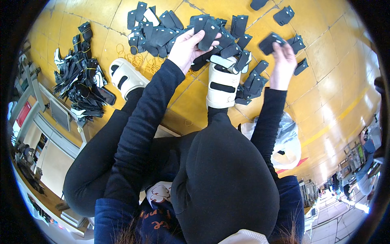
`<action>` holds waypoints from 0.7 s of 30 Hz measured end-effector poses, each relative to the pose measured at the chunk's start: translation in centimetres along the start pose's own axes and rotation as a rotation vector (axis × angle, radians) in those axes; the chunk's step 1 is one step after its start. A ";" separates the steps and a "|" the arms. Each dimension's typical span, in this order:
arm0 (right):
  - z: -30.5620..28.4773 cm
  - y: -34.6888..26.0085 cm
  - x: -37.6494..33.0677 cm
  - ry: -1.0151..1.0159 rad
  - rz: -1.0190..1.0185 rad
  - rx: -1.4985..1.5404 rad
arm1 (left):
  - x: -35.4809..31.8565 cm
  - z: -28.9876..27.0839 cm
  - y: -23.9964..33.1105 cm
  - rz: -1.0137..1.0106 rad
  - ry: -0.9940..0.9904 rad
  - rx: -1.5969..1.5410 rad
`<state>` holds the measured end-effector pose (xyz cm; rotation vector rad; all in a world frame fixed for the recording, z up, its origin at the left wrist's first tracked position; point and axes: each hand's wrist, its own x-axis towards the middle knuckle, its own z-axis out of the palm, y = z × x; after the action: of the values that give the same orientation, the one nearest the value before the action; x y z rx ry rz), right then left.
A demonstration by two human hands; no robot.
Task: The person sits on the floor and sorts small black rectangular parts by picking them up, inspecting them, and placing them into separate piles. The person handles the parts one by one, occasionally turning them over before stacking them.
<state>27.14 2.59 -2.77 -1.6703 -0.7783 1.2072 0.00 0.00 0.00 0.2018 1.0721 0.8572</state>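
My left hand (185, 49) is closed on a dark flat fabric piece (209, 34) with a rounded end, shaped like a shoe tongue. It is held over a heap of similar dark pieces (158, 35) on the floor. Further right, my right hand (284, 61) pinches another dark piece (269, 44) with a small pale mark on it; this one is slightly blurred. Several more dark pieces (256, 81) lie between my right forearm and my right shoe, and a few rest against that shoe.
Yellow rubber bands (140, 62) lie beside my left cream clog (126, 77). Banded dark bundles (83, 87) are piled at the left, near a phone (107, 96). My right clog (221, 87) stands by the heap. A clear plastic bag (287, 140) sits at the right.
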 end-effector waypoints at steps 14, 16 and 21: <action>-6.5 2.7 4.8 0.425 -0.232 -0.410 | 0.4 -1.0 -0.3 0.004 0.176 0.016; -4.9 2.5 3.0 0.348 -0.298 -0.406 | 0.4 -1.2 -0.5 0.007 0.196 0.147; -0.1 2.9 -2.8 -0.070 -0.093 -0.447 | 0.8 -2.9 -1.5 0.002 0.209 0.298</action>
<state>26.29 -1.05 -4.40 -1.9278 -1.2245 1.0834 -1.50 -1.18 -2.74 0.3685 1.3962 0.7278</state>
